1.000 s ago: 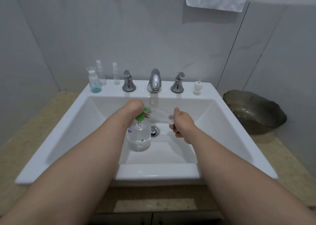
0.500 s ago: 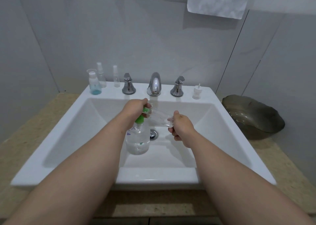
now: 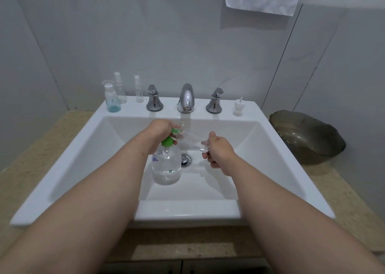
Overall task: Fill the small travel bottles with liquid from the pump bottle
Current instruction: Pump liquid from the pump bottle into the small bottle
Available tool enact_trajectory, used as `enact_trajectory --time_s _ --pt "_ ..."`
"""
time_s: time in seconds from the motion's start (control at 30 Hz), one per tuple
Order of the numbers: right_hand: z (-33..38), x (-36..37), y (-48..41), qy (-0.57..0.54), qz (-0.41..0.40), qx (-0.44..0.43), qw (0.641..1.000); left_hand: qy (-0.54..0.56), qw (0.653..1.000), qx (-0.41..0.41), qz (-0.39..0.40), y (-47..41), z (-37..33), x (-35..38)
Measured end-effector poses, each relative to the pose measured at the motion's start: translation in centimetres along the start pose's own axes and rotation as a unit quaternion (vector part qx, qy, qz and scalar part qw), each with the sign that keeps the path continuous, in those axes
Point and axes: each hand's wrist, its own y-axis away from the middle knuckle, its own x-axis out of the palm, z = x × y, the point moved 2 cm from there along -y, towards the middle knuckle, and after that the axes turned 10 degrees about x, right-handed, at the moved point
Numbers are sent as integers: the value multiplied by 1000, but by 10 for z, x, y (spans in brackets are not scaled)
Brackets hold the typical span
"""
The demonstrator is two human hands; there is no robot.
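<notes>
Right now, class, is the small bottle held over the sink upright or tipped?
Tipped. The small bottle lies nearly sideways, base in the right hand, mouth at the green pump under the left hand.

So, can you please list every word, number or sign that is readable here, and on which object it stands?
No text here can be read.
Pump bottle: purple print and a small green mark on its side, too blurred to read.
Clear travel bottle: tiny reddish specks, too small to read.
Bottle with blue liquid: no print visible.
</notes>
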Motion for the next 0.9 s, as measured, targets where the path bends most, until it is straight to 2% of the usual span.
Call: enact_trajectory --time_s 0.23,0.53,0.63,0.9 --pt "-2 1 -2 13 2 7 1000 -48 998 -9 29 3 -1 2" --pt "-2 1 -4 12 15 22 1000 19 999 14 -32 -1 -3 1" --pt "-3 1 -5 12 25 25 999 12 998 34 -47 -5 -5 -1" --pt "-4 1 -8 14 23 21 999 28 1000 9 -7 -2 -2 1"
